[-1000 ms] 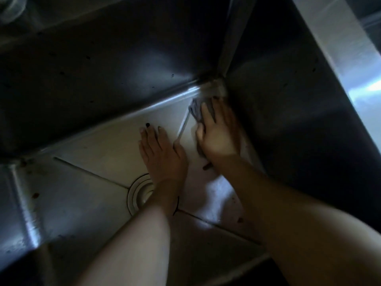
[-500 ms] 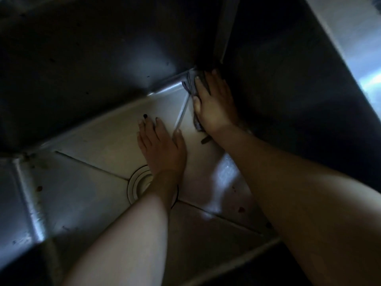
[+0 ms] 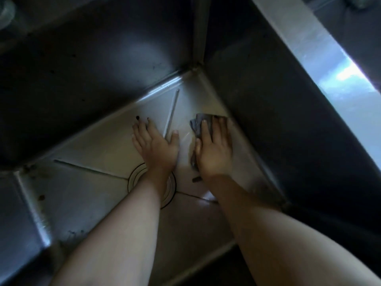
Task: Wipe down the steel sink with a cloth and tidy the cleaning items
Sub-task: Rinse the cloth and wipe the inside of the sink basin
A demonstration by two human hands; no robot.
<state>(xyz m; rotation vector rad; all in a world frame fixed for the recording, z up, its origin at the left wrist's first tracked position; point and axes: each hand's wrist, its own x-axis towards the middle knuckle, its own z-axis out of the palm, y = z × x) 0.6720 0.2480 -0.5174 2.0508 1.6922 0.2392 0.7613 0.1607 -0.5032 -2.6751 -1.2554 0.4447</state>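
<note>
Sink (image 3: pixel 86 178): steel basin seen from above, dim light; floor creased toward the middle, walls dark.
Specks (image 3: pixel 41 197): brown spots on the floor at far left, not yet wiped.
Drain (image 3: pixel 135 178): round ring at the floor's middle, partly hidden under the left wrist.
Left hand (image 3: pixel 154 145): flat on the floor just beyond the drain, fingers spread, holding nothing, bracing.
Crease (image 3: pixel 172 112): raised line running from the far corner toward the drain, between the two hands.
Cloth (image 3: pixel 199 124): grey, bunched, on the floor near the right wall, short of the far corner.
Right hand (image 3: pixel 214 149): palm down on the cloth, fingers pressed together, pinning it to the steel.
Risk: likely slip of the bracing palm if the steel is wet; bunched cloth could ride over the crease and skip dirt; far-left specks easily missed.
Writing: none readable.
</note>
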